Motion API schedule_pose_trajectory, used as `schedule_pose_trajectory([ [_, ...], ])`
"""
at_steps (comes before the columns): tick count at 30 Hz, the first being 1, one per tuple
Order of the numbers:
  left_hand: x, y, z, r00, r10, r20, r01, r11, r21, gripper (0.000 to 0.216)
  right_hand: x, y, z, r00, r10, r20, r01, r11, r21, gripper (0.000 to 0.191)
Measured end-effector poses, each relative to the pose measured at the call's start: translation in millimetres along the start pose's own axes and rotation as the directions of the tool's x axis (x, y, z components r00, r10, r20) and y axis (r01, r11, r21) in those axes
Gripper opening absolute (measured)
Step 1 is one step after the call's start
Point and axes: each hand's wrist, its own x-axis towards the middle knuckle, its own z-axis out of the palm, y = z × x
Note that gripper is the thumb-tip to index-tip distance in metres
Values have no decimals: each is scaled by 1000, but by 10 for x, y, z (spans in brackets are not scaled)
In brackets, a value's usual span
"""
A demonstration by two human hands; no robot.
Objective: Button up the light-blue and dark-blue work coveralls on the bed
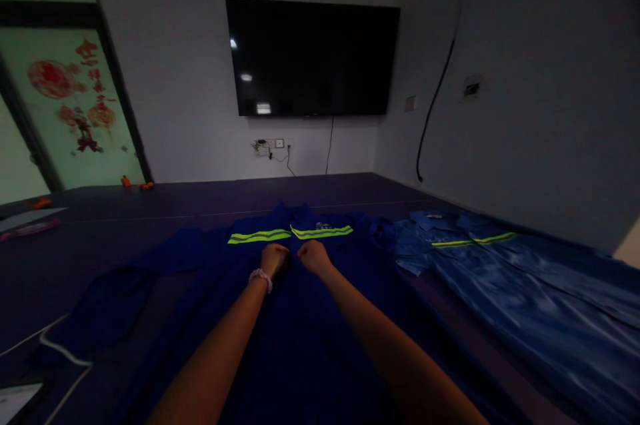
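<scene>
A dark blue work jacket point(320, 318) with yellow-green reflective stripes across the chest lies spread on the purple floor, collar away from me. My left hand point(275, 259), with a light scrunchie point(261, 279) round the wrist, is closed on the left edge of the jacket's front opening, just below the stripe. Close beside it, my right hand point(313, 256) pinches the opposite front edge. The fingertips are partly hidden, and any fastener between them is too small to make out. The jacket's left-hand sleeve point(113, 301) stretches out over the floor.
A lighter blue jacket point(505, 278) lies at the right. At the lower left are a white cable point(65, 353) and a device with a lit screen point(20, 401). Orange objects point(145, 185) sit near the glass door point(90, 105). A television point(313, 58) hangs ahead; a black cable point(440, 88) dangles on the right.
</scene>
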Motion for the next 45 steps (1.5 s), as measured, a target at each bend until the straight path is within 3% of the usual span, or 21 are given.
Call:
schedule_pose_trajectory([
  [5, -343, 5, 17, 1000, -17, 16, 16, 998, 60, 16, -293, 68, 37, 995, -54, 81, 55, 999, -4, 20],
  [10, -495, 19, 120, 999, -35, -2, 35, 997, 70, 24, -357, 113, 29, 988, -111, 110, 110, 994, 12, 20],
  [27, -506, 24, 27, 984, -49, 173, 50, 999, -4, 26, -369, 106, 19, 995, -79, 64, 74, 995, 64, 12],
  [39, -478, 27, 5, 982, -94, 165, 98, 995, -17, 25, -386, 50, 82, 1000, 4, 2, -4, 1000, -8, 18],
  [45, -524, 36, 19, 988, -58, 142, 59, 998, -5, 19, -430, 3, 100, 999, 22, -25, -23, 999, -41, 17],
])
